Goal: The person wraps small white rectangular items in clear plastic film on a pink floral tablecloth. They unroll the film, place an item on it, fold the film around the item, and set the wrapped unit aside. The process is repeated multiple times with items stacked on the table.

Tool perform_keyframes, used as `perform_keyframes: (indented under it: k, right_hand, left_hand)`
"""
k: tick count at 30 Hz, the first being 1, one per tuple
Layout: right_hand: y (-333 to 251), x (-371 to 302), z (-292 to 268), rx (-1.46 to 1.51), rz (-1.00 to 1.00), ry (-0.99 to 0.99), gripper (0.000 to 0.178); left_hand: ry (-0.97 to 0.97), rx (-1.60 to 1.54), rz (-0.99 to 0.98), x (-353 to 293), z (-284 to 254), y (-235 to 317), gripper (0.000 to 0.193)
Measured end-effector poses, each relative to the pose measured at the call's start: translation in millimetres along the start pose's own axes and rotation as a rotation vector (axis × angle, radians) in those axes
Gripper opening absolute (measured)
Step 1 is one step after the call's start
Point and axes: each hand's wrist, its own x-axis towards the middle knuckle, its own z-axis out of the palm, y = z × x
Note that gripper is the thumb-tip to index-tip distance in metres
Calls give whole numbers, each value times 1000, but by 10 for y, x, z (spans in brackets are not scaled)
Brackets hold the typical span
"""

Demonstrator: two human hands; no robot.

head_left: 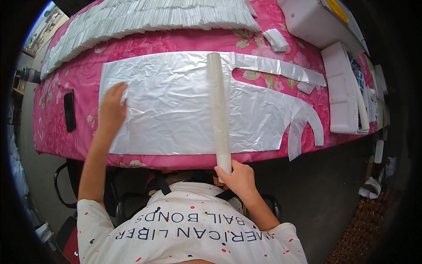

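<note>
A thin, crinkled white plastic apron (167, 105) lies flat across the table, its neck loop and tie strips spread toward the right. My left hand (114, 108) is over the apron's left end, slightly blurred, with fingers stretched out and nothing seen in them; whether it touches the film I cannot tell. My right hand (237, 178) is wrapped round the near end of a long, pale tube (218, 105). The tube lies crosswise over the apron, right of its middle, pointing away from me.
Rows of folded white plastic packets (154, 20) line the far side of the pink flowered tablecloth (52, 132). One folded packet (276, 39) lies apart. White foam boxes (345, 88) stand at the right. A dark oblong object (69, 110) rests at the left.
</note>
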Motion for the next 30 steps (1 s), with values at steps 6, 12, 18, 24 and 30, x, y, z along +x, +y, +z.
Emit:
perform_keyframes:
  k: [6,12,18,24,30]
  right_hand:
    - [45,-57,47,105,34,-35,46]
    - [72,-42,-54,98,20,-107,48]
    - [-77,447,-344,1,-111,-59,49]
    - [-465,1500,-653,71,-173,161,58]
    - [-423,2396,-670,1438,-59,59,26]
  left_hand:
    - [-150,-534,235,-111,711,1313,52]
    - [-242,-424,259,-171,1090,1639,59]
    - [-290,-213,269,-189,1123,1649,59]
    - [-307,-163,279,-178,1134,1655,59]
    - [-294,-166,278,-168,1100,1686,58]
